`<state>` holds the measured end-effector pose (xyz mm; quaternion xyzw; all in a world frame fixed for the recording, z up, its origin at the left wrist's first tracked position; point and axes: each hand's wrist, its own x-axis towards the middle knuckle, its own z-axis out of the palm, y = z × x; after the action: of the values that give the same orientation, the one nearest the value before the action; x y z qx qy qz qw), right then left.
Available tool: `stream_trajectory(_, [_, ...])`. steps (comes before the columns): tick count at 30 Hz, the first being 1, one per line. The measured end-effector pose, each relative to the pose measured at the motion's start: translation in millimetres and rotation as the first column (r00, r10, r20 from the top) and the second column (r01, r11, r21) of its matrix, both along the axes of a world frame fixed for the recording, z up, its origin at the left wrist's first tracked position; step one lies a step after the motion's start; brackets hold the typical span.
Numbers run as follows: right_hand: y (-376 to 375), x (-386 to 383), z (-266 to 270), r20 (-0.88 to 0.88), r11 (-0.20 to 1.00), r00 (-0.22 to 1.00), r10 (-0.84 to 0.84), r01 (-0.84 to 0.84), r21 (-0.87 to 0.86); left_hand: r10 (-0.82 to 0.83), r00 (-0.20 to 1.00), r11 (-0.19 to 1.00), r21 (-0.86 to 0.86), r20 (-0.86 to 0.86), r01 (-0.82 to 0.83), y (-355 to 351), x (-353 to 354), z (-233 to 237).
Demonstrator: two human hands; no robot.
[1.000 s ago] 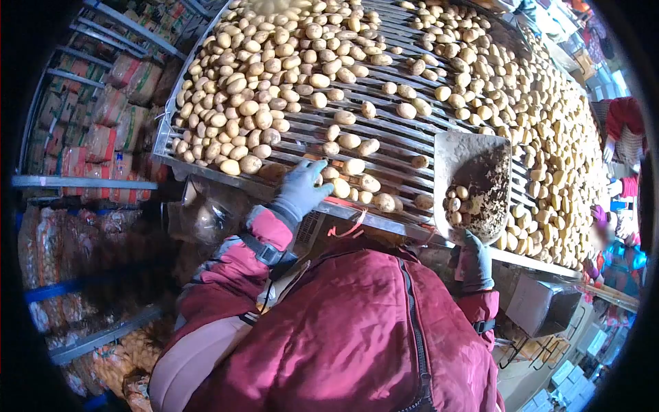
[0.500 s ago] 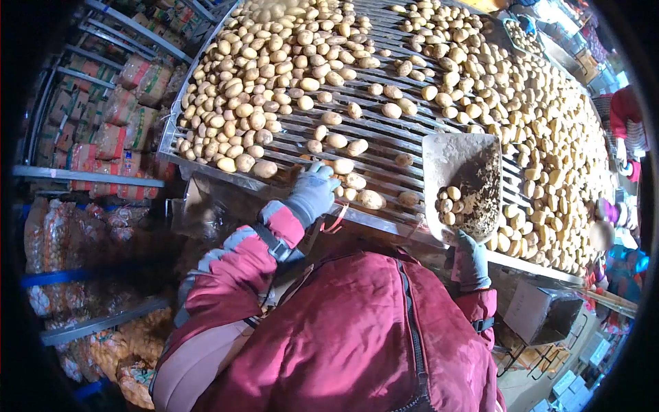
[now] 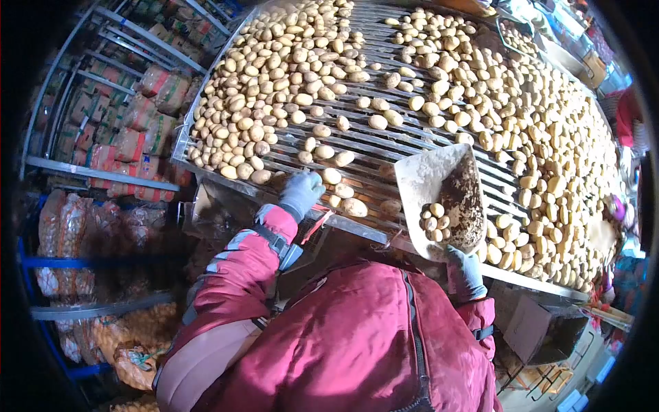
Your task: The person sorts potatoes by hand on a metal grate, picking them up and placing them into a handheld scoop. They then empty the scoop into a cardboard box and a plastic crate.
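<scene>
A: What has been altered over the last second?
B: The scoop (image 3: 439,196) has been brought leftward, nearer to the left hand (image 3: 302,193); a wider stretch of the barred surface (image 3: 405,137) was seen between them a second ago. It is gripped by its handle in the clenched fingers of the right hand (image 3: 464,272) and held over the front rail (image 3: 371,235), tilted so that its load is kept at the lower end
A: And the load itself?
B: A cluster of small potatoes (image 3: 432,223) is carried in the scoop, beside a dark patch of soil. No clear gain or loss can be counted between the pictures
A: What is seen of the left hand?
B: It was spread over the loose potatoes (image 3: 344,191) at the near edge; now the gloved fingers (image 3: 312,180) are drawn in and curled downward. Whether a potato is enclosed cannot be told, since the palm is turned away
A: What is to be concluded for the work?
B: Picking is judged to be unfinished: a few potatoes are left just beside the glove, between it and the scoop, and the main heap (image 3: 274,89) farther up the bars is well apart from both hands. With the scoop brought closer, a shorter carry is likely needed for each potato picked
</scene>
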<state>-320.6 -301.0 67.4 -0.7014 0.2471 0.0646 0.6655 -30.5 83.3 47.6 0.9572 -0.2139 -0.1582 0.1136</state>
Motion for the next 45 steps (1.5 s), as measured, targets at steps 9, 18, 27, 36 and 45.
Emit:
stream_trajectory(9, [10.9, 32.2, 0.9, 0.047, 0.984, 0.984, 0.174, -0.172, -0.048, -0.068, 0.997, 0.773, -0.631, 0.019, 0.065, -88.6, -2.0, 69.8])
stream_trajectory(18, [62.5, 63.1, 29.8, -0.213, 0.754, 0.861, -0.461, 0.507, 0.417, 0.698, 0.714, 0.716, -0.097, 0.054, -0.692, 151.8, 163.2, 29.6])
stream_trajectory(27, [73.9, 84.0, 9.3, -0.294, 0.757, 0.834, -0.467, 0.549, 0.354, 0.24, 0.931, 0.967, -0.156, 0.273, -0.203, 41.8, 76.6, 33.3])
stream_trajectory(36, [90.7, 98.3, 11.0, -0.349, 0.856, 0.864, -0.363, 0.457, 0.24, 0.296, 0.896, 0.952, -0.021, 0.331, -0.307, 84.7, 184.6, 6.5])
stream_trajectory(45, [103.9, 105.0, 42.3, -0.342, 0.711, 0.766, -0.545, 0.638, 0.296, -0.383, 0.923, 0.847, -0.383, 0.04, 0.368, -93.8, 73.9, -26.2])
